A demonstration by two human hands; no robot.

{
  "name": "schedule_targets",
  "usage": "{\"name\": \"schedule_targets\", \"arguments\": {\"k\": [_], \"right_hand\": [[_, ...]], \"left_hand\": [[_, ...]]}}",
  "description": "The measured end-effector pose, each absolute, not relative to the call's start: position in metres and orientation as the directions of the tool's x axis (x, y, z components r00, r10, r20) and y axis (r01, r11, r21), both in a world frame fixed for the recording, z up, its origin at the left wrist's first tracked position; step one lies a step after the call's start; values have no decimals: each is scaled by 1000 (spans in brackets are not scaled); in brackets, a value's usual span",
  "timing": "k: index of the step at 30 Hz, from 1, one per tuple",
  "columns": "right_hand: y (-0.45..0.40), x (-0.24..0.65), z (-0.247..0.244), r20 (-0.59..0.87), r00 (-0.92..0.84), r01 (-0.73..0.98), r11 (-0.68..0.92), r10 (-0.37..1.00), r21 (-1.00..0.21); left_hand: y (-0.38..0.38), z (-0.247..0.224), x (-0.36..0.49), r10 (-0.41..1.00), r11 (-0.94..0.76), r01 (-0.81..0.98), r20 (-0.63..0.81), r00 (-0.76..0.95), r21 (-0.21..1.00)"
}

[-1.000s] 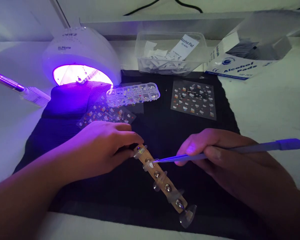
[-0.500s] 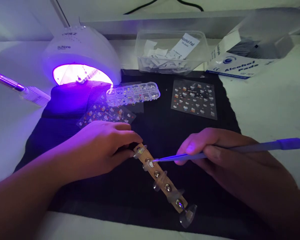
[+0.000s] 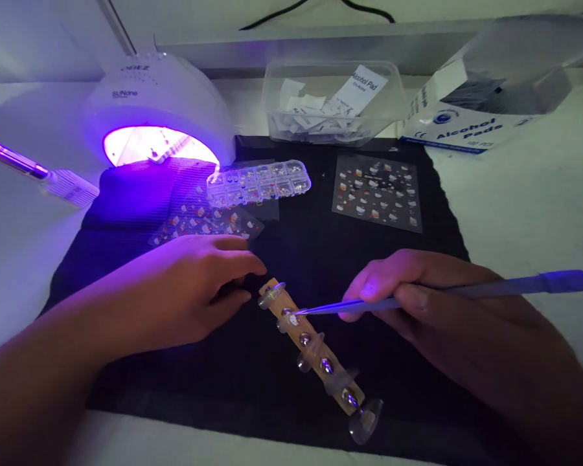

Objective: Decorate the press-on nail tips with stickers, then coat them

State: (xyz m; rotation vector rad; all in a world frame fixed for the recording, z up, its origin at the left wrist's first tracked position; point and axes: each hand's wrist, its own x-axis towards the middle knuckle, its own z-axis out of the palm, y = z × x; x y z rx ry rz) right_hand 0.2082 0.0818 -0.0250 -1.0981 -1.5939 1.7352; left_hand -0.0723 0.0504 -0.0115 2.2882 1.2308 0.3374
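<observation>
Wooden nail-tip holder strip (image 3: 315, 353) with clear plastic tips, lower centre; right hand (image 3: 432, 310) pinching slim metal tweezers (image 3: 418, 301), left hand (image 3: 194, 291) loosely curled, gripping nothing.

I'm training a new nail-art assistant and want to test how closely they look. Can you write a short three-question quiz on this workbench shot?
1. True or false: the left hand grips the wooden nail holder.
2. What does the right hand hold? A) tweezers B) a sticker sheet C) an alcohol pad
3. Fill in: the tweezers' tip meets the ____ nail tip, counted from the holder's far end.

Key
1. False: its fingers lie just beside the holder's far end, apart from it.
2. A, the tweezers.
3. Second.
</observation>
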Motion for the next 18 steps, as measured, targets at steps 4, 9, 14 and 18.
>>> {"name": "schedule_targets", "arguments": {"k": [4,9,14,18], "right_hand": [[82,209,-24,-195,-535,125,-152,822,-981],[80,210,-24,-175,-553,129,-124,815,-984],[80,209,-24,-152,-561,117,-104,813,-988],[82,208,-24,-146,-560,113,-99,815,-989]], "left_hand": [[42,4,-70,844,-492,664,119,524,564],[27,11,-54,776,-575,575,166,608,582],[24,5,-45,773,-550,588,93,628,593],[26,4,-45,773,-560,593,106,626,579]]}}
